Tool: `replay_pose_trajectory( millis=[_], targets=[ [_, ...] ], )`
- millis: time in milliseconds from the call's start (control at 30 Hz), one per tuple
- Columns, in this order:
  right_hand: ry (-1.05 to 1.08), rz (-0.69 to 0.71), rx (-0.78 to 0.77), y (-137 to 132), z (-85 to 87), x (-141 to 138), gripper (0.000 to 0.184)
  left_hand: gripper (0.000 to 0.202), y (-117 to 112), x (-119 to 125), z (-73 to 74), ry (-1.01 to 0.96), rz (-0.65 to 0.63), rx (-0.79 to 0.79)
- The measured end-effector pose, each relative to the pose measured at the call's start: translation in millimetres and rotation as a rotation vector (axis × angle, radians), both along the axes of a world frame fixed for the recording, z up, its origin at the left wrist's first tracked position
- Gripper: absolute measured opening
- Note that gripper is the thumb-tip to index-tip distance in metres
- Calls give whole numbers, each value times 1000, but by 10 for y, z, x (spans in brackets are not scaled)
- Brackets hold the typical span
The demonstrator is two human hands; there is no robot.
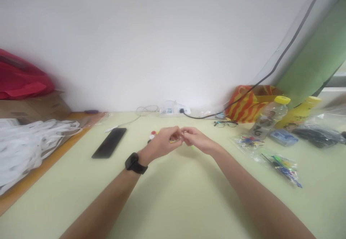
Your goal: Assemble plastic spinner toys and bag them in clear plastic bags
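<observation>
My left hand (165, 141), with a black watch (136, 163) on its wrist, is above the middle of the pale green table (178, 195). My right hand (198, 139) meets it there, and the fingertips of both are pinched together. Whatever lies between them is too small and too covered to name. Just behind my left hand, small round pieces in red, white and black (151, 136) lie on the table, partly hidden by the hand. A bit of bright green (193, 147) shows below my right fingers.
A black phone (109, 143) lies at the left, near white straps (40, 141). By the wall sits a power strip (174, 109) with a black cable. Glasses (226, 123), a striped bag (243, 104), a clear bottle (271, 115), a yellow bottle (300, 113) and packets of colourful parts (283, 167) occupy the right.
</observation>
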State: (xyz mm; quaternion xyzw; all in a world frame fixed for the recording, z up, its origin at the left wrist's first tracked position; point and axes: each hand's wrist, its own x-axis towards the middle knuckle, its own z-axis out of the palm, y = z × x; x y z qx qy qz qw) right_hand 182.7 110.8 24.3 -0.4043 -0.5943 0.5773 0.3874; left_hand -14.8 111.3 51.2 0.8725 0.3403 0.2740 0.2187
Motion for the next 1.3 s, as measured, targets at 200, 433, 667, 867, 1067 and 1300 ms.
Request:
replay_pose_trajectory(
  millis=[200,433,667,867,1067,1300],
  targets=[
    [-298,-222,113,94,-105,-12,19,4,61,-16,-194,145,-53,-14],
    [-636,-120,314,141,-186,57,29,9,120,-88,-239,290,-31,78],
    [-1005,-327,288,193,-195,364,27,30,163,-161,-216,314,-13,193],
    [-990,-244,263,190,-232,344,16,37,199,-184,-367,386,-9,221],
    [-875,-203,290,136,-296,78,16,37,209,-202,-304,340,-6,199],
    [-748,-185,305,75,-346,-120,18,42,376,-510,-99,329,21,144]
  ],
)
